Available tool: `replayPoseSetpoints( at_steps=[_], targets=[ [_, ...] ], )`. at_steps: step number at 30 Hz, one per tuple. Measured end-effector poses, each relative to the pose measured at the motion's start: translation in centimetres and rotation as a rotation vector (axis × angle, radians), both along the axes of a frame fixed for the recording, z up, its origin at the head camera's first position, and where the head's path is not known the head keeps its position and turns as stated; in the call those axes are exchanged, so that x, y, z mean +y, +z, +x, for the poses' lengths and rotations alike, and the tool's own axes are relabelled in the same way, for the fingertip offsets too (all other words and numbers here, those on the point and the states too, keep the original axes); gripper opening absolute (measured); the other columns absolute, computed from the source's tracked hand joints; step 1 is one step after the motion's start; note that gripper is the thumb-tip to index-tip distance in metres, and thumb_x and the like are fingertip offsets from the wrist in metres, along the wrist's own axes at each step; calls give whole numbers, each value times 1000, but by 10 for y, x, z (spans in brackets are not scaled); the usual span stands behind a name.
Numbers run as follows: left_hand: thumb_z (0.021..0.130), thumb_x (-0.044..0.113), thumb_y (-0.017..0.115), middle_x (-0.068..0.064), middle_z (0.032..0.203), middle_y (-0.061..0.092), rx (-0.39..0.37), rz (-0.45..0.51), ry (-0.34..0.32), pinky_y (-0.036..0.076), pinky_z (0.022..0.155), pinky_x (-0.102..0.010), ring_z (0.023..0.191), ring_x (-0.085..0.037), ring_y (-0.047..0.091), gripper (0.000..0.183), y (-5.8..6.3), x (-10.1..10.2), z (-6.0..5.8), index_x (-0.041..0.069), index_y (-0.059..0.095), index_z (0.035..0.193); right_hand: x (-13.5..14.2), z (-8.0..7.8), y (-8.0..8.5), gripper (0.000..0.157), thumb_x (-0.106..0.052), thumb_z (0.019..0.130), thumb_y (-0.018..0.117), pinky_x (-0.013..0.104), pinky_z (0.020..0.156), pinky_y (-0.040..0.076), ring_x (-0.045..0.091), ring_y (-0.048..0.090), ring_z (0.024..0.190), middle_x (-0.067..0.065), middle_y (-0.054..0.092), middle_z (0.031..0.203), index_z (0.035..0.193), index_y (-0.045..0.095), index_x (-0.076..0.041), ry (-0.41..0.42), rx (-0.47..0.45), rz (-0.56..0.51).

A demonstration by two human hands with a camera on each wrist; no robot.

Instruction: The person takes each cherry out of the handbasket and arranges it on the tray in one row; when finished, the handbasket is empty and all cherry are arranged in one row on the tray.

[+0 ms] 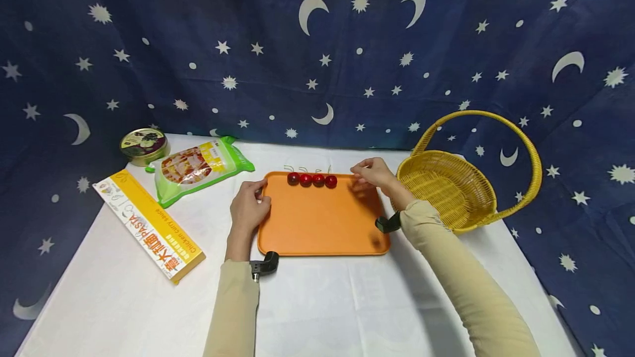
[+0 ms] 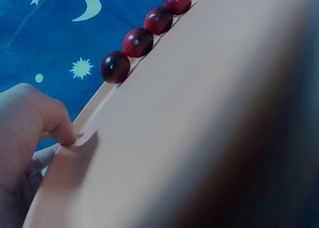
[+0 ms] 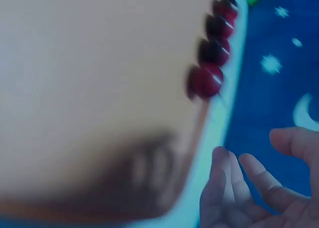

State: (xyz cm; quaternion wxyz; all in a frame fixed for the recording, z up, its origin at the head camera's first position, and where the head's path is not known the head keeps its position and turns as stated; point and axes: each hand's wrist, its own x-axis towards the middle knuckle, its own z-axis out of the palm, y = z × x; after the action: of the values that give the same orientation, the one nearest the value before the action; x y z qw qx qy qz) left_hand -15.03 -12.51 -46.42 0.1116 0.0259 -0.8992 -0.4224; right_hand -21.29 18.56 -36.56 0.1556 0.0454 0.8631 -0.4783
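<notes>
An orange rectangular tray [image 1: 322, 219] lies on the white cloth. Several dark red cherries [image 1: 318, 180] with green stems sit in a row along its far edge. At the tray's left side, my left hand [image 1: 249, 205] pinches the rim, with a finger [image 2: 62, 128] over the edge in the left wrist view. My right hand [image 1: 375, 173] hovers by the far right corner of the tray. Its fingers [image 3: 264, 180] are loosely bent and hold nothing in the right wrist view, apart from the cherries.
Beside my right forearm stands a yellow wicker basket [image 1: 488, 194] with a tall handle. On the left lie a pasta box [image 1: 151, 225], a green-edged food packet [image 1: 200, 169] and a round tin [image 1: 144, 145]. A dark blue star-patterned cloth [image 1: 278, 54] hangs behind.
</notes>
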Motion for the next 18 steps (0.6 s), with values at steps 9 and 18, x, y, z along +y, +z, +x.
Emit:
replayPoseSetpoints(
  at_steps=[9,18],
  targets=[
    [83,10,59,-15,108,58,-24,2,-7,41,72,-42,84,-29,56,47,1,-2,2,4,65,129,62,-1,34,44,-21,100,55,30,77,55,9,69,78,2,69,92,129,53,12,47,10,-6],
    [83,11,58,-15,109,58,-23,12,-12,41,72,-42,85,-29,56,48,1,-1,0,4,65,129,110,6,42,41,-16,101,53,30,80,54,11,68,85,5,70,103,129,52,14,105,-14,40]
  ],
)
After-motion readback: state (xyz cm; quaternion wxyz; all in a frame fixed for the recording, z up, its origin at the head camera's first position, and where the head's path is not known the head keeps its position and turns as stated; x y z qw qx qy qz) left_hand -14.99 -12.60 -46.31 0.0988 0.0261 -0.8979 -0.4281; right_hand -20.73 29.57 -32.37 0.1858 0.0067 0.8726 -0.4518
